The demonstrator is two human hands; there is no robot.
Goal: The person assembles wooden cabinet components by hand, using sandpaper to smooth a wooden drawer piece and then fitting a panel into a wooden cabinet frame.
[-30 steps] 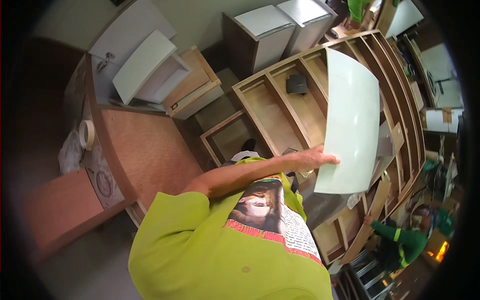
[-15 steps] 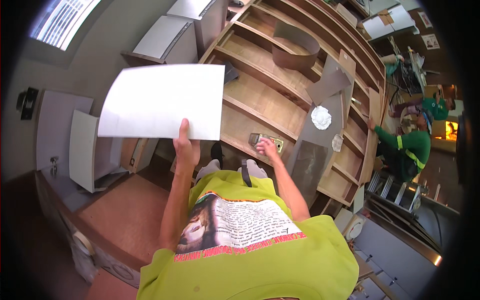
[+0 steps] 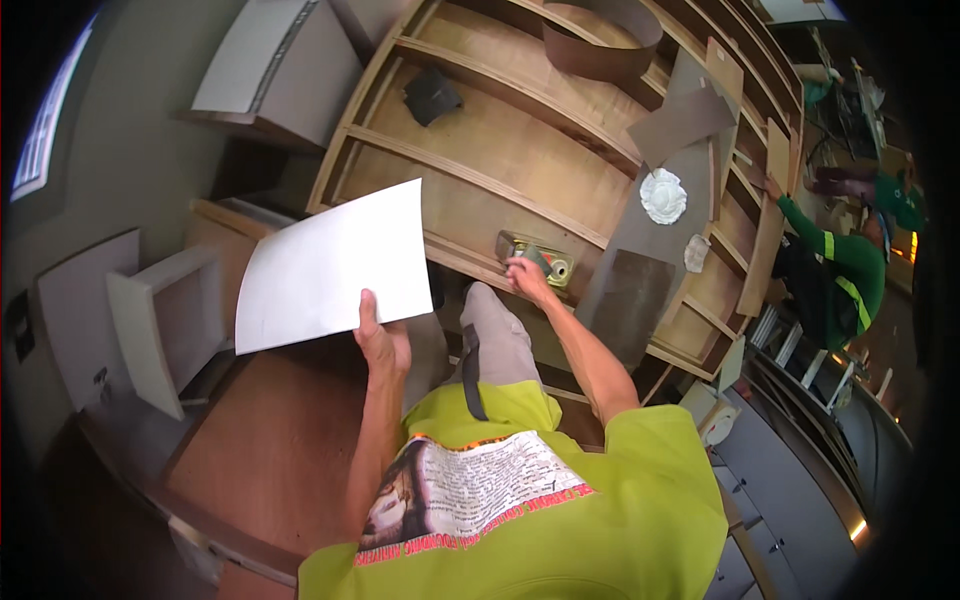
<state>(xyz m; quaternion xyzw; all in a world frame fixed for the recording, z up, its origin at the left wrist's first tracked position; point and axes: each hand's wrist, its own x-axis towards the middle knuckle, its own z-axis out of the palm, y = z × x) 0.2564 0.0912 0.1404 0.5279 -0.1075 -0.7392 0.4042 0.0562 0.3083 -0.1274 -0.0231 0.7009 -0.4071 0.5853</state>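
My left hand (image 3: 383, 340) grips the lower right edge of a white rectangular panel (image 3: 335, 270), thumb on its white face and fingers beneath. The panel is held tilted, left of my legs. In front of me my right hand (image 3: 527, 277) is closed on a small dark grey-green flat piece (image 3: 538, 258). That piece is at a gold-coloured rectangular tin (image 3: 561, 270) with a round opening; whether it touches the tin I cannot tell. The tin sits at the near edge of a large wooden frame (image 3: 480, 170) with several slats.
On the frame lie a dark bent piece (image 3: 432, 97), a curled brown strip (image 3: 600, 50), a grey board (image 3: 610, 300), brown sheets (image 3: 680, 125) and a crumpled white disc (image 3: 662, 196). Another person in green (image 3: 850, 265) works at the right. White cabinet boxes (image 3: 165, 310) stand at the left.
The white panel has come lower and nearer to me, tilting more. My right hand stays by the tin, and the flat piece in it now shows. The view has shifted, with one leg forward.
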